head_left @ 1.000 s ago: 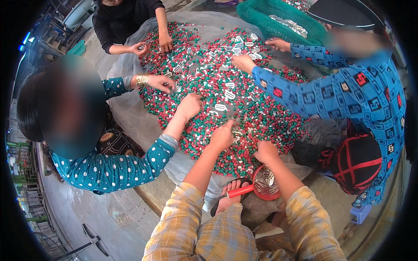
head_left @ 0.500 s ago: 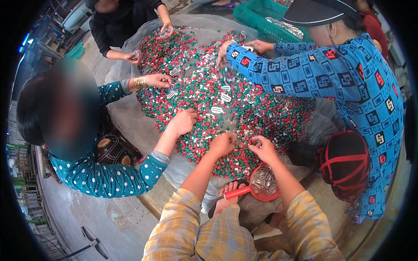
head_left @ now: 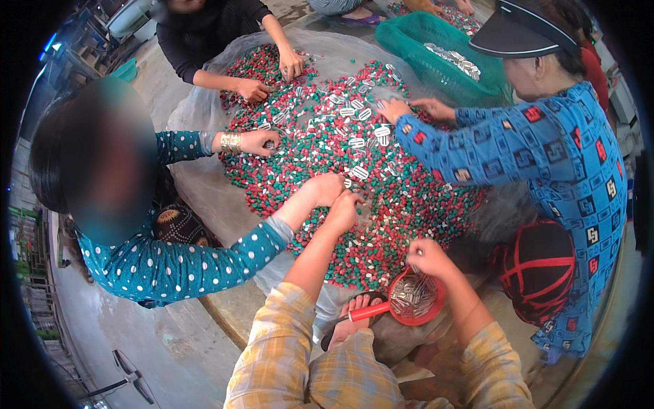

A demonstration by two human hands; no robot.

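A wide heap of small red, green and white pebble-like pieces (head_left: 381, 235) lies in front of me, with oval slotted metal pieces (head_left: 356, 142) scattered over it. My left hand (head_left: 343, 213) reaches into the heap, right beside a neighbour's hand (head_left: 327, 188); its fingers are bent together, and what they hold is hidden. My right hand (head_left: 427, 256) is over the far rim of a red long-handled pan (head_left: 440, 300). Its fingers are pinched, their contents too small to name. Metal pieces (head_left: 413, 292) fill the pan.
A grey sheet (head_left: 197, 160) lies under the heap. Left, a person in a dotted teal sleeve (head_left: 184, 269) works close by; another in a blue patterned shirt (head_left: 572, 150) leans in from the right. A person in black sits opposite. Beyond stands a green basket (head_left: 409, 41).
My left hand has moved farther out and slightly left; my right hand has come back to the pan. The left neighbour's nearer hand has moved right. More metal pieces show mid-heap.
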